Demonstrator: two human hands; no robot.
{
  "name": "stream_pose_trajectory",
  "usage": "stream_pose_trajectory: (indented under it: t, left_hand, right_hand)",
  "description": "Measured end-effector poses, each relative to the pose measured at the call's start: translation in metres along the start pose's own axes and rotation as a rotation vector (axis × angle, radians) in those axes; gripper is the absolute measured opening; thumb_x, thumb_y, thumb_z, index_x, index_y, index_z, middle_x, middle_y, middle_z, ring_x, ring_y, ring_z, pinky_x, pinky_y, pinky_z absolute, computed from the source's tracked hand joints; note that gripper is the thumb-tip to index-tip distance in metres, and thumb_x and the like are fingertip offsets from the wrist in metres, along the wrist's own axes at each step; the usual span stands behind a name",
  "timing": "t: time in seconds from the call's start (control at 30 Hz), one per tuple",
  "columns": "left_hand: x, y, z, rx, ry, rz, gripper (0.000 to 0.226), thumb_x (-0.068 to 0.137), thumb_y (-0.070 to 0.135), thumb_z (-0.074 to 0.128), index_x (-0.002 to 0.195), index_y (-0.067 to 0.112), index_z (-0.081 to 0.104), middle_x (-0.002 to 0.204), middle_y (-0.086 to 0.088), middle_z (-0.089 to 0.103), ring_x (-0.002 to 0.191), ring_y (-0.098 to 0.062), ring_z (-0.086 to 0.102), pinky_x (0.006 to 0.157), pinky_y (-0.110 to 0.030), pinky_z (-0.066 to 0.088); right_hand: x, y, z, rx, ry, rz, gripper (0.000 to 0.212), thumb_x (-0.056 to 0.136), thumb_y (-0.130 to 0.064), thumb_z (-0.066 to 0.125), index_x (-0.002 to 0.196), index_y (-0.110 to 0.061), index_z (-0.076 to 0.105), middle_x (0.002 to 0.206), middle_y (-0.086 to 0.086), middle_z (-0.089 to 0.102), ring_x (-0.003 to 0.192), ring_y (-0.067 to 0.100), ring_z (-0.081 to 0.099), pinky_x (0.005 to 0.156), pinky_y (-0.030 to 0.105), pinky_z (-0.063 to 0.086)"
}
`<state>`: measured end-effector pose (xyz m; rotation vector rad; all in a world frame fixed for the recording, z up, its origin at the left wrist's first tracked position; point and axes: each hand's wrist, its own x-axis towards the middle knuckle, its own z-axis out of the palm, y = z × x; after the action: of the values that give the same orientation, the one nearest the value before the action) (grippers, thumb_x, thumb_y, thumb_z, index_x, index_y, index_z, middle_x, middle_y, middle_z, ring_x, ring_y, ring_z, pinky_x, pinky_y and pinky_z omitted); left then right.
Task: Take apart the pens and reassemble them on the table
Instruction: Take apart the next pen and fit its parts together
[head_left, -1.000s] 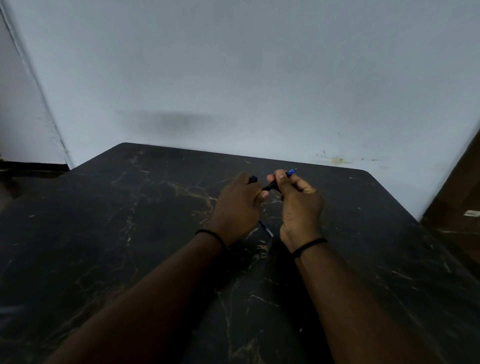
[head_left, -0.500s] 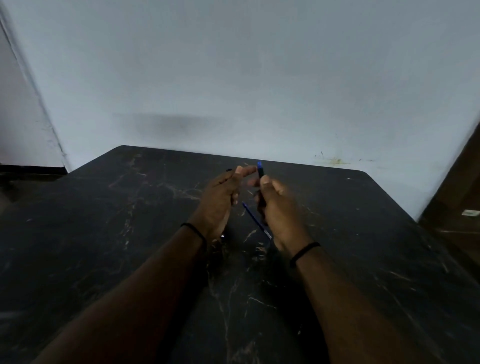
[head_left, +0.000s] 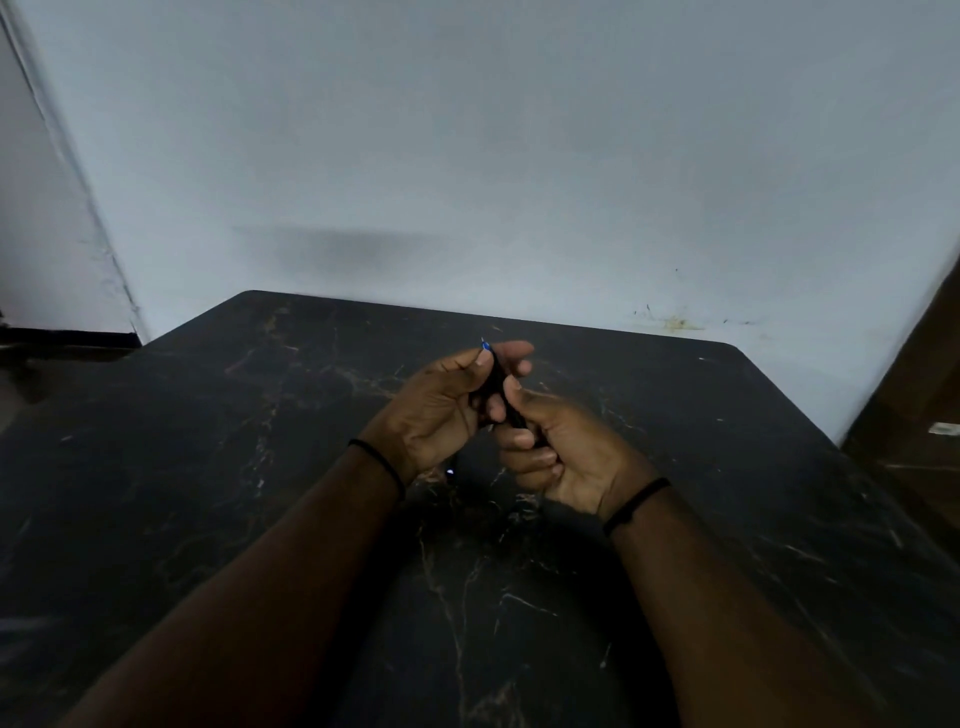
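A dark pen (head_left: 500, 387) with a blue tip pointing up and away is held between both hands above the middle of the black marble table (head_left: 208, 467). My left hand (head_left: 441, 410) pinches its upper end near the tip. My right hand (head_left: 561, 452) curls its thumb and fingers round the lower part of the barrel. Most of the pen is hidden by the fingers. A small pale, shiny part (head_left: 450, 472) lies on the table just below my left hand; what it is I cannot tell.
The table ends at a pale wall (head_left: 467, 156) behind. A brown piece of furniture (head_left: 914, 405) stands at the right edge. Dark floor shows at the far left.
Both hands have turned palms inward and closed round the pen. The thin blue refill seen between the hands half a second ago is no longer visible.
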<state>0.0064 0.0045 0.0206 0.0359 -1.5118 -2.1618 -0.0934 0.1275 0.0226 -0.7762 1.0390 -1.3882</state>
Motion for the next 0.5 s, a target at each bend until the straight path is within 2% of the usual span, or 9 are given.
stream_pose_trajectory:
  t: [0.07,0.13,0.4,0.5]
  left_hand:
    - [0.001,-0.001,0.002,-0.003,0.058,0.017,0.026,0.092,0.016,0.045,0.095,0.007,0.069,0.079,-0.002,0.068,0.047,-0.011,0.056,0.051,-0.020,0.051]
    - [0.001,-0.002,0.004,0.022,0.107,0.042,0.024,0.098,0.011,0.039,0.091,0.006,0.062,0.070,0.000,0.065,0.043,-0.012,0.055,0.048,-0.020,0.050]
    - [0.006,-0.005,0.009,0.120,0.223,0.153,0.025,0.100,0.008,0.039,0.085,0.006,0.058,0.066,0.005,0.063,0.047,-0.007,0.051,0.041,-0.018,0.043]
    - [0.006,-0.007,0.010,0.168,0.261,0.160,0.023,0.098,0.009,0.045,0.083,0.007,0.062,0.069,0.004,0.063,0.051,-0.006,0.050,0.045,-0.017,0.038]
  right_hand:
    - [0.003,0.001,0.000,-0.029,0.017,-0.012,0.039,0.102,-0.045,0.041,0.077,-0.017,0.051,0.051,-0.006,0.034,0.035,0.001,0.021,0.035,0.011,0.013]
    - [0.006,0.003,0.002,-0.085,0.052,-0.036,0.039,0.102,-0.046,0.041,0.074,-0.019,0.048,0.050,-0.006,0.031,0.035,0.002,0.020,0.037,0.011,0.010]
    - [0.015,0.009,0.011,-0.225,0.213,-0.152,0.037,0.103,-0.039,0.044,0.072,-0.021,0.050,0.049,-0.006,0.031,0.033,0.002,0.019,0.036,0.011,0.011]
    - [0.016,0.012,0.012,-0.312,0.289,-0.221,0.035,0.103,-0.037,0.045,0.077,-0.019,0.058,0.052,-0.003,0.033,0.035,0.004,0.020,0.035,0.013,0.015]
